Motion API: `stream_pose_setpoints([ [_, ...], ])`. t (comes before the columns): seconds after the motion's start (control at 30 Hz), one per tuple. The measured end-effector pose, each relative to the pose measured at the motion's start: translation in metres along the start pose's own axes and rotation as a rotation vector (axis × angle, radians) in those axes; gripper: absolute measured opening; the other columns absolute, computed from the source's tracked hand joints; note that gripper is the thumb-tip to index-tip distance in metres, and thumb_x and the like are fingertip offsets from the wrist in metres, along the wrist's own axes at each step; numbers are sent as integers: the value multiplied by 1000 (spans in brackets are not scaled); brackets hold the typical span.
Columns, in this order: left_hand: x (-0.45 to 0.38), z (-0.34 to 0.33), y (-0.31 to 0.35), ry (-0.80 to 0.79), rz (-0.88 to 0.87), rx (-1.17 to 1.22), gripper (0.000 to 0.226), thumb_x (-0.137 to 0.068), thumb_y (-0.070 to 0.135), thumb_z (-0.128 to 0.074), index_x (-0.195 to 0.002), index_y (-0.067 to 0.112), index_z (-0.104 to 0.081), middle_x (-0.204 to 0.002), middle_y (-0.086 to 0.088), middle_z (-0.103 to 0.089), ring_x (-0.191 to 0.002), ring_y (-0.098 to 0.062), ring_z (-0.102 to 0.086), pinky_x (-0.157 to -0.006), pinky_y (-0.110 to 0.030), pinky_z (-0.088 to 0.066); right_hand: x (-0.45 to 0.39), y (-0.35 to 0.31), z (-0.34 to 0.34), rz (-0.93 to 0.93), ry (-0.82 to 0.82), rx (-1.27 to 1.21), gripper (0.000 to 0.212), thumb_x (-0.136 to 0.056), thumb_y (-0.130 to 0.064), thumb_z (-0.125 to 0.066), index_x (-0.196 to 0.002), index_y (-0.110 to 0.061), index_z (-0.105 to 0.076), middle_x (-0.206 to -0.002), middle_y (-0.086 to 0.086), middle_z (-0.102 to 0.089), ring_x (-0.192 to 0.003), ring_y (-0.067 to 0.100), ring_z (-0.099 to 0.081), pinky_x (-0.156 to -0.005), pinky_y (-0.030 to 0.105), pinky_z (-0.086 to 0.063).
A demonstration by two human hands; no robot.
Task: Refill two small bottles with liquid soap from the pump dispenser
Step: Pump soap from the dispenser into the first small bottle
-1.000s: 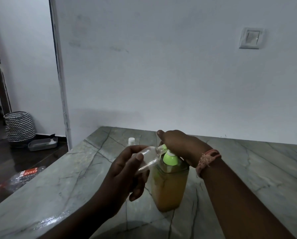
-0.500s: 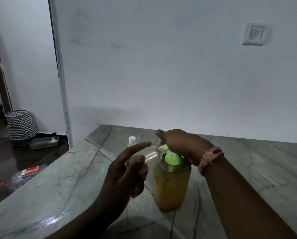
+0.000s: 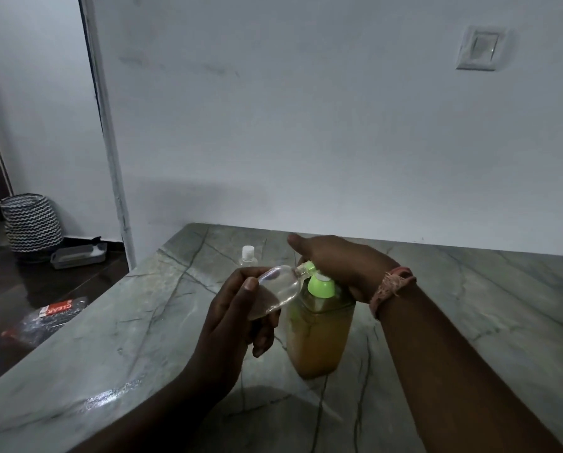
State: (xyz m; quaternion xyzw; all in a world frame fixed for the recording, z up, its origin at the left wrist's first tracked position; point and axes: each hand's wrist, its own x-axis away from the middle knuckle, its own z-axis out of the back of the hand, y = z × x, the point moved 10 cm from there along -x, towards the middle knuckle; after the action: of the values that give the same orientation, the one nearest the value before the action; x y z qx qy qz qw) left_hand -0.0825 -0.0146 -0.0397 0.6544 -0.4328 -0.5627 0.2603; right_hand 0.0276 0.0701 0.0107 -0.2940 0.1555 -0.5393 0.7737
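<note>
An amber soap dispenser (image 3: 319, 338) with a green pump top (image 3: 321, 286) stands on the marble counter (image 3: 142, 322). My left hand (image 3: 237, 315) grips a small clear bottle (image 3: 278, 289), tilted, its mouth against the green spout. My right hand (image 3: 335, 263) lies on top of the pump head with its fingers curved over it, hiding most of the head. A second small clear bottle with a white cap (image 3: 248, 256) stands upright on the counter behind my left hand, partly hidden.
The counter meets a white wall (image 3: 306, 142) at the back. Its left edge drops to a dark floor with a plastic packet (image 3: 48, 317), a grey tray (image 3: 79, 255) and a zigzag-patterned basket (image 3: 31, 223). A light switch (image 3: 479, 52) is on the wall.
My left index finger, stretched out half a second ago, is curled back round the small bottle. My right hand stays on the pump. The view has shifted slightly.
</note>
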Motion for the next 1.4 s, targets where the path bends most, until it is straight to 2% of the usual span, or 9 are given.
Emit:
stream_pose_setpoints([
  [0.13,1,3,5,50,-54,-95,32,-99,26,-45,-121,9,-59,-62,-6,-56,-43,-14,-43,-40,-23,-37,3,21,-3,-195,-93,-347,45,-94,-62,-39,-92,-22,-59,-85,3,-57,-74,19,-54,-66,30,-46],
  [0.2,1,5,7,68,-61,-127,32,-97,31,-51,-119,11,-61,-62,-7,-58,-42,-13,-44,-39,-23,-37,1,31,2,-271,-92,-346,56,-91,-64,-40,-91,-14,-66,-70,7,-57,-58,22,-51,-60,28,-46],
  [0.3,1,9,8,93,-62,-153,37,-91,41,-56,-118,17,-66,-66,-8,-60,-43,-13,-46,-39,-23,-38,1,28,10,-287,-48,-274,53,-93,-52,-41,-105,-9,-70,-93,16,-68,-75,35,-64,-80,47,-52],
  [0.4,1,9,7,99,-71,-153,38,-92,42,-55,-121,21,-69,-65,-8,-60,-44,-14,-47,-41,-25,-38,2,-3,26,-124,158,138,33,-100,-7,-36,-125,6,-52,-124,25,-56,-112,39,-56,-82,36,-44],
  [0.47,1,8,6,84,-73,-155,35,-97,38,-51,-123,21,-68,-66,-8,-60,-45,-15,-46,-41,-26,-38,3,-19,29,-40,232,365,34,-96,2,-34,-128,8,-45,-124,25,-53,-113,38,-54,-75,33,-36],
  [0.63,2,6,3,72,-35,-102,35,-99,38,-46,-122,24,-69,-66,-6,-59,-46,-13,-45,-42,-24,-38,-2,-17,21,-38,160,532,41,-97,3,-34,-137,7,-34,-126,25,-53,-113,35,-55,-72,30,-32],
  [0.87,0,5,1,45,21,34,40,-98,32,-45,-127,15,-67,-63,-10,-55,-45,-14,-40,-42,-23,-35,0,-26,18,-35,60,635,36,-98,1,-30,-128,7,-49,-126,22,-55,-111,31,-57,-66,25,-41],
  [1.2,3,-5,-3,-6,73,28,45,-88,42,-60,-128,23,-68,-62,-6,-55,-46,-12,-39,-42,-22,-36,6,-25,17,-65,9,563,43,-107,-18,-21,-140,0,-42,-145,18,-44,-131,30,-44,-103,34,-35],
  [1.4,2,0,-5,13,71,-3,44,-87,45,-59,-122,23,-71,-59,-6,-50,-44,-12,-37,-43,-21,-33,-1,-20,12,-47,61,701,38,-101,-5,-37,-138,2,-41,-135,21,-51,-119,31,-53,-86,31,-42],
])
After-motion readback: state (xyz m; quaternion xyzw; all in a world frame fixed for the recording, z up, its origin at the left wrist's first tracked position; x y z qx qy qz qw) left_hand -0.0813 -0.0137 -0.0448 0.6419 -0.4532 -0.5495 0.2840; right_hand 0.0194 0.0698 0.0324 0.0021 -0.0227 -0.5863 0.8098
